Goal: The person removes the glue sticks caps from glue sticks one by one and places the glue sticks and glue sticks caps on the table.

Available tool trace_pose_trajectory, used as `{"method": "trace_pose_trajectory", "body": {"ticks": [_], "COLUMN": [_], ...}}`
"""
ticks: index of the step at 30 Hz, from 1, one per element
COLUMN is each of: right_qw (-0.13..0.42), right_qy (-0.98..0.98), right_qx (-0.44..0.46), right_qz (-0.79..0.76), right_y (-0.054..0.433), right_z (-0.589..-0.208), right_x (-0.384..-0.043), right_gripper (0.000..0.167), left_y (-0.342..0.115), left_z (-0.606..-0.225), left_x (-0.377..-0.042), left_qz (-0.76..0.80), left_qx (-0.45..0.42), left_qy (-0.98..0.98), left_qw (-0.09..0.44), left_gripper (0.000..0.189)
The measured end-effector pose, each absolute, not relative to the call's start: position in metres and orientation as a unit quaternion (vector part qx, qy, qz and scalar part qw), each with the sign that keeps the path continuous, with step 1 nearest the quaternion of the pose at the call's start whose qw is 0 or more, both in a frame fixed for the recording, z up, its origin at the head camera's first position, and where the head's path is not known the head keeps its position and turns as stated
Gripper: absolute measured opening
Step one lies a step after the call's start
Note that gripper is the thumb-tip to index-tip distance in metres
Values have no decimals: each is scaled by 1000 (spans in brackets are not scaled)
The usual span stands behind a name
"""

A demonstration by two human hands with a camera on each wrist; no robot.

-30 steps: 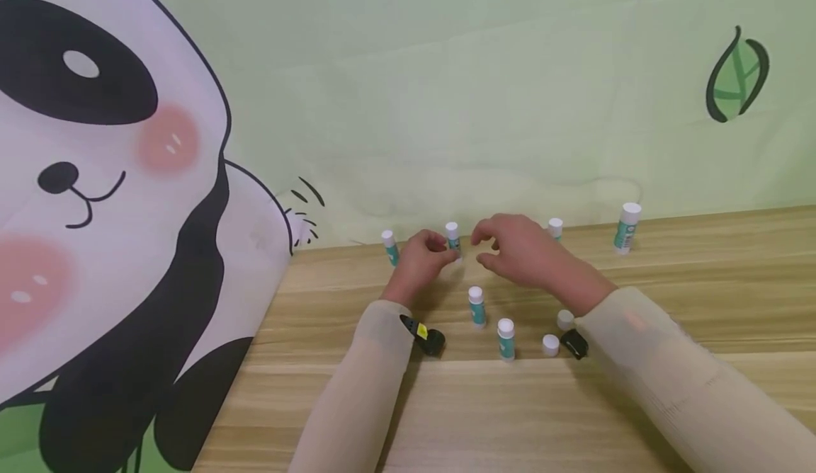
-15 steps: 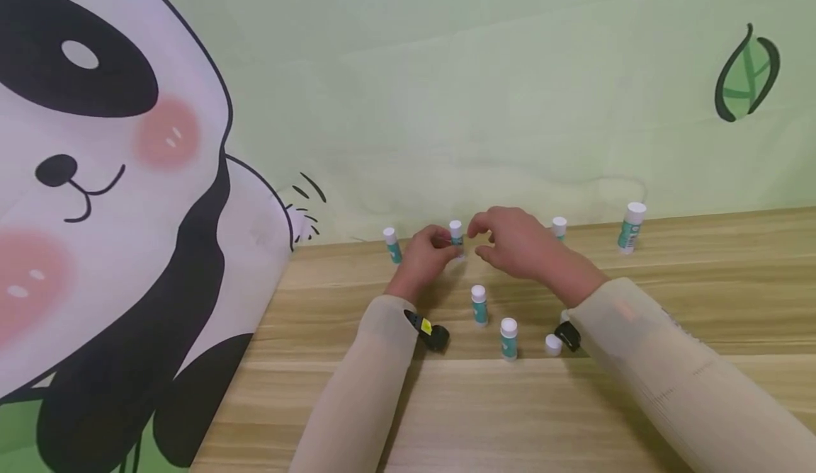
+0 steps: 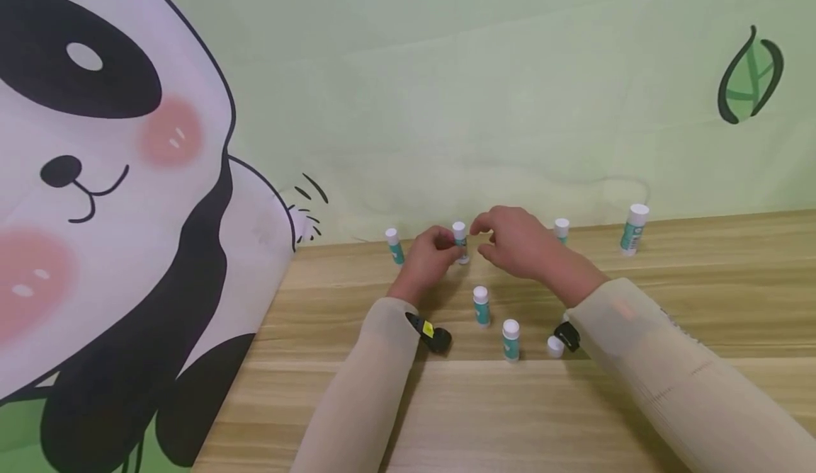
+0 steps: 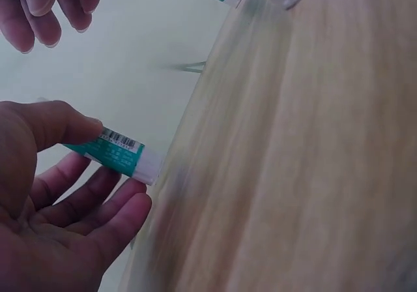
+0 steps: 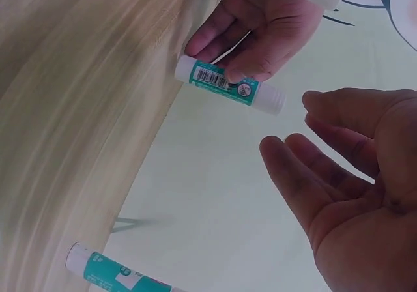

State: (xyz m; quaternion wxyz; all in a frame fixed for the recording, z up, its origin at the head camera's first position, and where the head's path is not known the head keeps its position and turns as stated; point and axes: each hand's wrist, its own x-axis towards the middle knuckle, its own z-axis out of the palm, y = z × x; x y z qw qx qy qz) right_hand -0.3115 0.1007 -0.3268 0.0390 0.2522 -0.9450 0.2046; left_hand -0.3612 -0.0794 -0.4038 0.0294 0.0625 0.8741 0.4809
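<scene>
With thumb and fingers, my left hand (image 3: pixel 426 259) pinches a glue stick (image 3: pixel 460 243) that stands upright at the back of the table, its white top upwards. The left wrist view shows the thumb on the green label of this glue stick (image 4: pixel 120 152), by the barcode, and the fingers on the far side. Just to the right of the stick's white top is my right hand (image 3: pixel 518 243), fingers bent loosely and holding nothing. In the right wrist view a gap separates its fingertips (image 5: pixel 273 150) from the stick's white end.
Other glue sticks stand upright: one at left (image 3: pixel 394 246), one partly behind the right hand (image 3: pixel 562 229), a larger one at right (image 3: pixel 633 229), two nearer (image 3: pixel 482 307) (image 3: pixel 511 340). A white cap (image 3: pixel 555 346) lies by the right sleeve. A panda-printed backdrop (image 3: pixel 408 105) rises behind the table.
My right hand has come slightly closer to the glue stick's top. The left hand stays at the stick. A second white cap is now mostly hidden by the right sleeve.
</scene>
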Motion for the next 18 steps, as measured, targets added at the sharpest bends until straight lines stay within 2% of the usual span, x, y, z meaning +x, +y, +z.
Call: {"method": "trace_pose_trajectory", "body": {"ticks": [18], "right_qw": [93], "right_qy": [-936], "right_qx": [242], "right_qz": [239], "right_y": [104], "right_z": [-326], "right_x": [-313], "right_gripper": [30], "left_y": [-71], "left_z": [-396], "left_x": [-353], "left_qz": [520], "left_qx": [115], "left_qy": [846], "left_qw": [-5], "left_gripper": [24]}}
